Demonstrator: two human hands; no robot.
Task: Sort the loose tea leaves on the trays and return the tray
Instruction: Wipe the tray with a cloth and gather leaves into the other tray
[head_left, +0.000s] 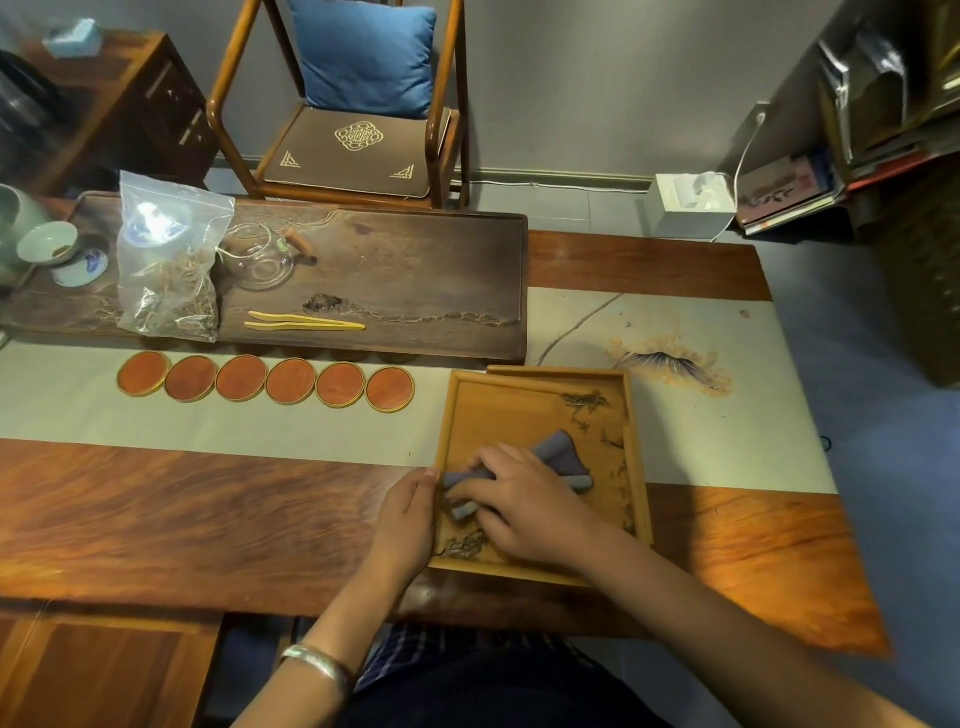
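A light wooden tray (524, 395) lies on the table in front of me. Loose tea leaves (584, 402) are scattered near its far right corner, along its right side, and in a small heap (465, 545) at its near left corner. My right hand (524, 499) grips a folded grey cloth (558, 454) and presses it on the tray floor. My left hand (408, 512) rests against the tray's left rim, fingers straight. A clear plastic bag of tea leaves (169, 265) stands on the dark tea board.
A dark tea board (415, 270) at the back holds bamboo tongs (304, 322), a glass pitcher (260, 260) and cups (49, 244). Several round wooden coasters (265, 383) line the pale runner (727, 415). A chair (358, 140) stands behind the table.
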